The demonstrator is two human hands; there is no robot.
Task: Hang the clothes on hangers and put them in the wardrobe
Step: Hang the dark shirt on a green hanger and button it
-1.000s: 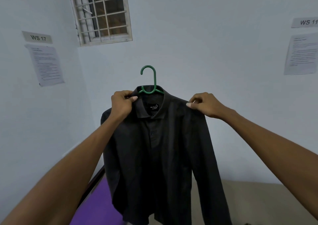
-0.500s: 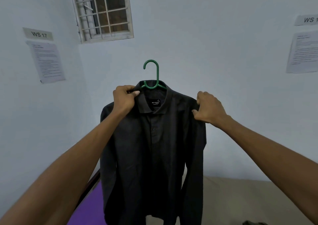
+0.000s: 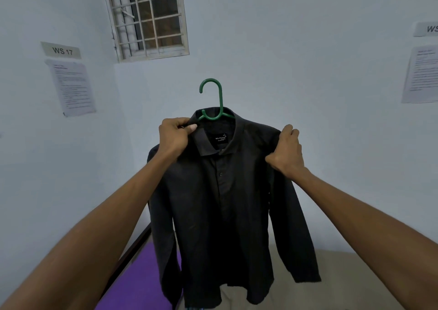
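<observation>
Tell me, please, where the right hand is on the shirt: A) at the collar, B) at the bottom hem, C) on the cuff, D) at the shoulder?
D: the right hand grips the dark shirt at its shoulder, while the left hand pinches the collar beside the green hanger.

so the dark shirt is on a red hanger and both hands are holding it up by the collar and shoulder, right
Not quite: the hanger is green, not red, as the head view shows. The rest holds: the dark shirt hangs on it, the left hand pinches it beside the collar and the right hand grips its shoulder.
</observation>
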